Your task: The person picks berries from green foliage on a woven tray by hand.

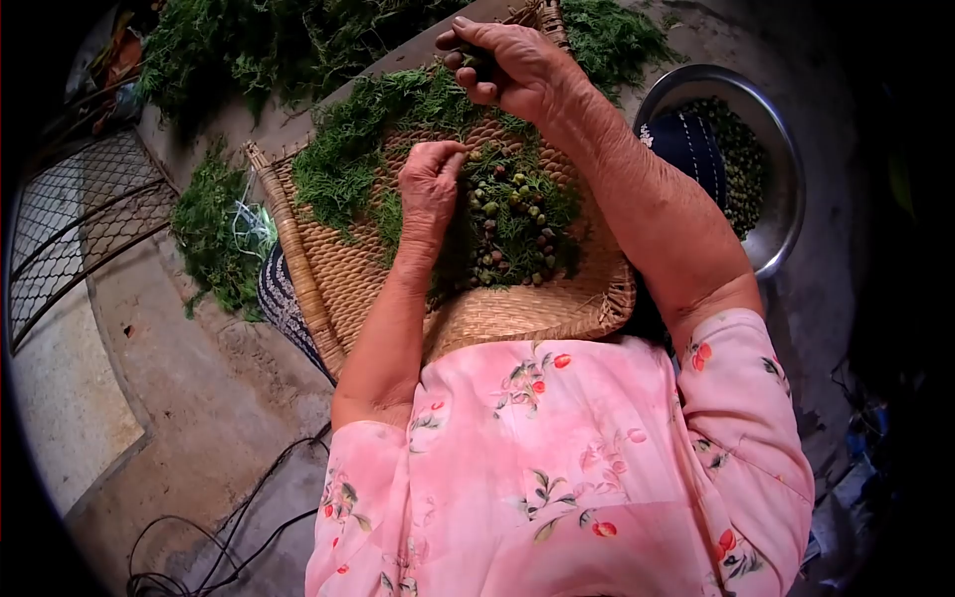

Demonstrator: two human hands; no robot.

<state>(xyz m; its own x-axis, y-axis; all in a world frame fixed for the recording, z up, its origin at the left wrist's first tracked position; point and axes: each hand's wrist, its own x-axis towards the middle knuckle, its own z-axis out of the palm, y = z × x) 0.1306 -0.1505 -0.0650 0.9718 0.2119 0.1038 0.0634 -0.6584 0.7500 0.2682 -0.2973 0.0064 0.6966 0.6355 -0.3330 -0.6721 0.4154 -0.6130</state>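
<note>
A woven tray (pixel 348 284) lies across my lap, with green feathery sprigs (pixel 343 164) along its far and left parts. Small round green and brownish cones (pixel 512 214) are heaped among sprigs in its middle. My left hand (pixel 431 179) is closed in a pinch just left of the heap, and whatever its fingertips hold is too small to make out. Raised over the tray's far right corner, my right hand (pixel 512 70) curls its fingers around several dark round cones (pixel 476 62).
A metal bowl (pixel 786 199) with many green cones stands at the right, beside dark patterned cloth (pixel 686 149). More greenery (pixel 249 50) lies on the floor beyond the tray. A wire mesh rack (pixel 90 209) is at the left, and black cables (pixel 239 517) lie at the lower left.
</note>
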